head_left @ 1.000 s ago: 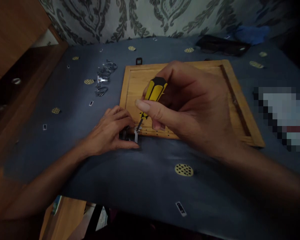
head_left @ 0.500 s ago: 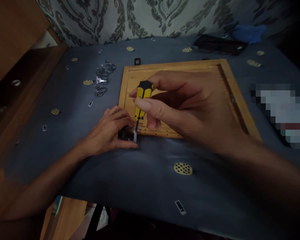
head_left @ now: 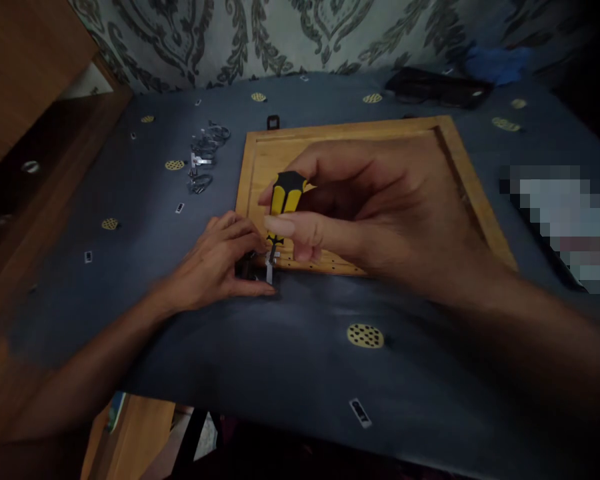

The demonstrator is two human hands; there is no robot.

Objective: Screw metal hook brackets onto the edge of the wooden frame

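A stubby screwdriver (head_left: 289, 185) with a yellow and black handle stands nearly upright between the thumb and fingers of my right hand (head_left: 380, 213). Its shaft points down at a small metal latch (head_left: 270, 270) on the near left corner of a wooden board (head_left: 270, 152). My left hand (head_left: 225, 257) grips around that corner, thumb at the front of the latch and fingers over the top. Part of the latch and a dark piece beside it are hidden under the left fingers. Whether the screwdriver tip sits in a screw is too small to tell.
Several loose wire latches (head_left: 203, 160) lie left of the board on the blue patterned cloth (head_left: 290, 360). A dark square piece (head_left: 273, 122) is behind the board. Dark sunglasses (head_left: 437, 88) and a blue cloth (head_left: 497, 63) lie at the back right. A pixelated object (head_left: 565, 227) lies at right.
My right thumb and fingers have shifted on the screwdriver handle, and the thumb sits lower on it. My left hand stays in place at the board's corner.
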